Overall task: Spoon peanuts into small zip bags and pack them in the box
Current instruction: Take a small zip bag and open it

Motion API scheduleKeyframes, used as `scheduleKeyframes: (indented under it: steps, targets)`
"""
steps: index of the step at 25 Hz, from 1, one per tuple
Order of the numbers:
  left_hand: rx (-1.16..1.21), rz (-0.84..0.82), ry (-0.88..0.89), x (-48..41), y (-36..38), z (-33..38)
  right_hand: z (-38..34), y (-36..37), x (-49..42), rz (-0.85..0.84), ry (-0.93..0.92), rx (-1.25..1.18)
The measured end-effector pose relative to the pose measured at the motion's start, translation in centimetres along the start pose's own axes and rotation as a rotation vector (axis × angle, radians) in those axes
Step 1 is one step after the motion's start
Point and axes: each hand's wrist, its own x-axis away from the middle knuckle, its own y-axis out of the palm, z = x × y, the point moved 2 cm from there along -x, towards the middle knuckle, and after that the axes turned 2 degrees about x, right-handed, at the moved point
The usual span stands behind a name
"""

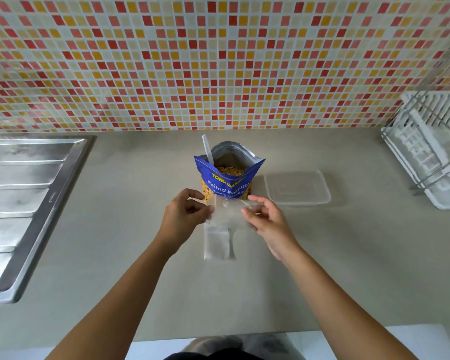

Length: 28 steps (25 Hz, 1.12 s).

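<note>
My left hand (185, 214) and right hand (265, 216) pinch a zip bag (230, 213) by its sides; peanut pouch (226, 181) just beyond. Spoon (207, 149) nearer my left.

Counter (322, 255): peanut bag (229, 183), box (298, 187), zip bags (217, 242).

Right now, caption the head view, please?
Left hand and right hand pinch a clear zip bag near the peanut pouch.
</note>
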Motion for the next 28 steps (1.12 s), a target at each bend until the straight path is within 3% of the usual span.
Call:
scheduleKeyframes:
  steps: [8,12,15,17,19,21,22,25,28]
  targets:
    - [-0.136,0.06,0.003,-0.7,-0.1,0.4,-1.1,-0.3,-0.2,-0.041,0.024,-0.123]
    - [0.008,-0.03,-0.049,-0.9,0.3,1.2,-1.7,-0.7,-0.2,-0.049,0.013,-0.094]
    - [-0.012,-0.047,-0.056,-1.1,0.2,1.5,-2.1,-0.9,-0.3,-0.03,0.023,-0.113]
    - [-0.027,-0.02,-0.061,-1.4,0.1,1.8,-2.4,-1.2,-0.6,0.093,-0.091,0.049]
    - [-0.02,-0.021,-0.054,-1.6,0.0,2.3,-3.5,-1.4,-0.2,0.253,-0.39,0.378]
    - [-0.044,-0.057,-0.025,-1.7,0.2,3.0,-4.6,-0.8,0.5,0.199,-0.725,0.646]
    - [-0.065,-0.076,-0.005,-1.6,0.5,3.3,-5.1,-0.3,0.8,0.112,-0.808,0.767]
    - [-0.12,-0.109,0.056,-1.4,1.2,4.1,-5.9,0.9,0.5,-0.071,-0.759,1.018]
    - [-0.182,-0.1,0.118,-1.1,1.5,4.6,-6.2,1.3,0.1,-0.065,-0.714,1.061]
